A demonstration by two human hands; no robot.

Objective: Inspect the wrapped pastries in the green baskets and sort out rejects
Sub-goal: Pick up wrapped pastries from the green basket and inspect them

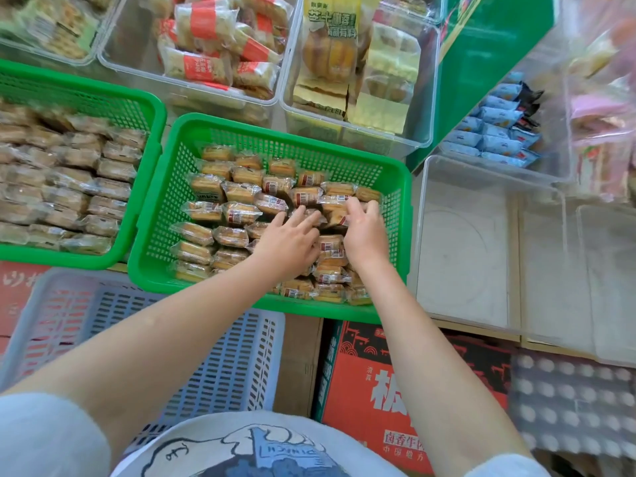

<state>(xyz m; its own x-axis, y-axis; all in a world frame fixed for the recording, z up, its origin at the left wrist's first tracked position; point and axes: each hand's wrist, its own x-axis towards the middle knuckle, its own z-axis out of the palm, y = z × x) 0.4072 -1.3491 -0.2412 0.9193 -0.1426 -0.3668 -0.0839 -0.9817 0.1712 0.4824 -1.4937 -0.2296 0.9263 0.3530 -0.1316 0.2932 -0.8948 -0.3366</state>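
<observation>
Middle green basket point(161, 215): about half full of clear-wrapped pastries point(237, 213), loosely laid in rows, several with barcode labels up. Most wrappers' long axes run roughly left-right, a few skewed. Left green basket point(151, 108), touching the first: packed fuller with similar wrapped pastries point(72, 177), blurred, same left-right lie.

Both hands inside the middle basket, right of centre. Left hand point(287, 241): fingers spread and nearly straight, resting flat on the pastries, gripping nothing visible. Right hand point(363, 232): fingers curled down onto a wrapper edge near the right wall; true pinch or not, cannot tell.

Behind: clear bins with red-banded packs point(213, 39) and yellow packs point(330, 46). Right: clear tub point(461, 242), blue packets point(495, 136) beyond. Near: lilac crate point(220, 366), red carton point(375, 383).
</observation>
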